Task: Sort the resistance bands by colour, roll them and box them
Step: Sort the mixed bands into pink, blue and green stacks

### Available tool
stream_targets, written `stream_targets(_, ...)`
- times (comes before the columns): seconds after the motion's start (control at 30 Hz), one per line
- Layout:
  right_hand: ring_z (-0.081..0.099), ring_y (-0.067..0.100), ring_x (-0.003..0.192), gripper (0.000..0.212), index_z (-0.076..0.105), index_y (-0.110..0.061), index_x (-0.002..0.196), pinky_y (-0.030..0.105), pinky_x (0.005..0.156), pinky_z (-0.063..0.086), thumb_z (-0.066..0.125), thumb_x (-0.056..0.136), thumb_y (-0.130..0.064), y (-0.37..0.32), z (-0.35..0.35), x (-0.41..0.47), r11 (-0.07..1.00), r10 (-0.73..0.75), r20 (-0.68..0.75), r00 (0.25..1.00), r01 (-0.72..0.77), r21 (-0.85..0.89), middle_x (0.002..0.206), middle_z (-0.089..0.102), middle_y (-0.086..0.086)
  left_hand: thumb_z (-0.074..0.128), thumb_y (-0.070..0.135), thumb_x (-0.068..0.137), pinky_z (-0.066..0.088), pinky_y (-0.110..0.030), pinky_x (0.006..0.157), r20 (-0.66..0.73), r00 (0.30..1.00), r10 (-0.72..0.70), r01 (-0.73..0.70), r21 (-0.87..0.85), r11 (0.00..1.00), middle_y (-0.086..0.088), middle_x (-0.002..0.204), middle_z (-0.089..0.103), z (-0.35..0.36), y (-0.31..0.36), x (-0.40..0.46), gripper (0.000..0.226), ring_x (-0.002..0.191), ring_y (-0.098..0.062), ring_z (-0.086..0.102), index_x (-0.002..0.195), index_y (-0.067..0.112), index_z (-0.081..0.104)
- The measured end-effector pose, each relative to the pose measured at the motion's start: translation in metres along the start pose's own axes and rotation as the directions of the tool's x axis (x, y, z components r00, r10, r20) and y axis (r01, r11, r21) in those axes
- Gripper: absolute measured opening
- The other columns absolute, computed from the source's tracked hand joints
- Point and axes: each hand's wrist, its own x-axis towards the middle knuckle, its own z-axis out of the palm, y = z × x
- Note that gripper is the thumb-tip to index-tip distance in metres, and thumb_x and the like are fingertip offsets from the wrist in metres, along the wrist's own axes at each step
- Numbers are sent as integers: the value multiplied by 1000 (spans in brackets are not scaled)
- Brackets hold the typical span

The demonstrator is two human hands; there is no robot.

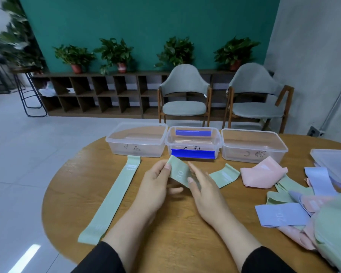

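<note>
A: Both hands are up at the middle of the bench (165, 243), working one green band (178, 171). The left hand (156, 186) pinches its near end, thumb on top beside the printed "30". That grip is curled tight on the fabric.

B: And the right hand (205, 191)?

A: Fingers lie long across the same band, thumb tip pressed on its lower edge, pinning it rather than wrapping it. The band's far end (224, 175) trails out toward 3 o'clock and lies on the wood.

B: What about the other bands?

A: At 9 o'clock a second green band (110, 198) lies flat and full length, its top just short of the left box (136, 141). At 3 o'clock there's a folded pink band (262, 175), and past it a loose heap (303, 209) of purple, pink and green.

B: Boxes?

A: Three clear ones in a row at 12 o'clock, side by side. The middle box (193, 141) has blue clips; the right box (254, 146) carries handwriting too blurred to read.
</note>
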Motion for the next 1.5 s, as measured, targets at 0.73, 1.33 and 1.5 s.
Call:
stream_targets(0.73,69,18,68,1,63,-9,95,31,63,50,63,95,-8,-119,71,3,869,81,200,976,-167,466,82,76,4,52,30,104,57,-38,83,-287,871,399,-275,388,880,9,99,69,-123,130,30,17,93,-14,63,98,28,67)
stream_targets(1.33,46,12,132,48,55,-26,139,35,115,34,46,100,-53,-90,111,12,963,77,184,980,-25,-270,140,55,-10,46,44,105,39,-27,103,-146,989,29,89,736,671,5,140,61,-197,-53,63,42,132,-16,52,141,24,57)
stream_targets(1.5,21,11,150,55,36,-24,155,21,119,7,39,105,-48,-109,114,5,964,51,333,942,41,-264,161,34,-4,33,73,92,27,-49,121,-28,999,-46,50,808,587,18,145,56,-198,-65,72,57,146,-27,36,142,48,48)
